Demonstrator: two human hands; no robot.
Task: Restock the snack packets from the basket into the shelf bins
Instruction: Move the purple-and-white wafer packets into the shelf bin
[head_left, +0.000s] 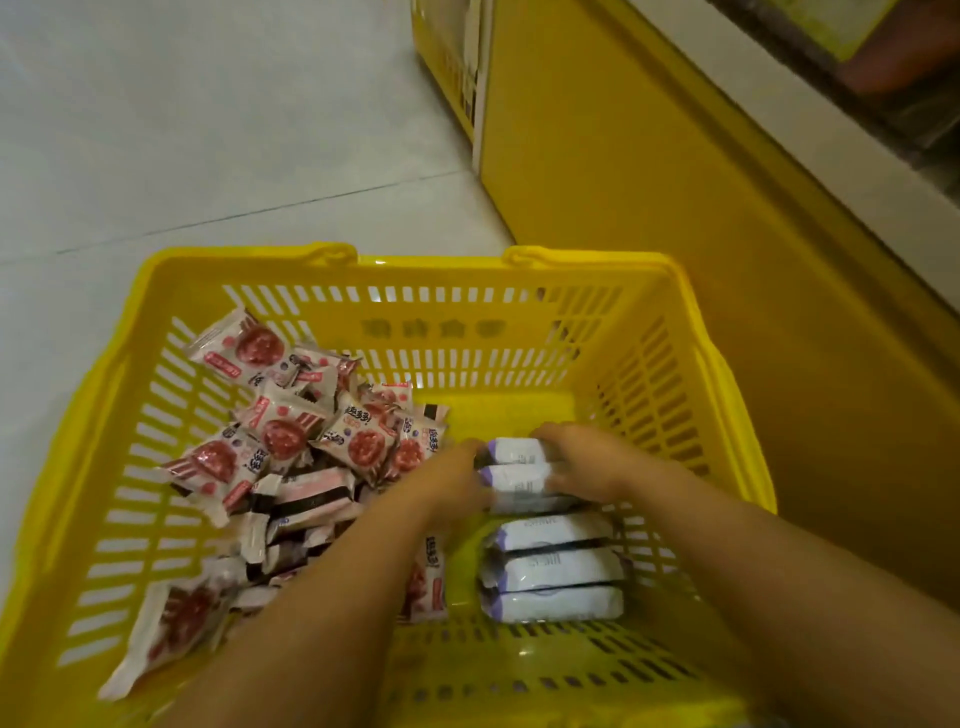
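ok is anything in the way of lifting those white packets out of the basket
Nothing visible: the left hand and right hand clasp the white-and-purple plastic packets from both sides, and the yellow plastic basket is open above them.

Shop floor, yellow shopping basket (332, 260), yellow shelving (649, 182)

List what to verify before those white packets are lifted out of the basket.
1. The left hand grips one end of the white packets: ok.
2. The right hand grips the other end: ok.
3. Gripped packets lined up side by side: ok.
4. The rest of the row lies outside the grip: ok.
5. The red packets clear of the left hand: not ok, the heap crowds it.
6. A shelf bin ready to receive them: cannot tell, none in view.
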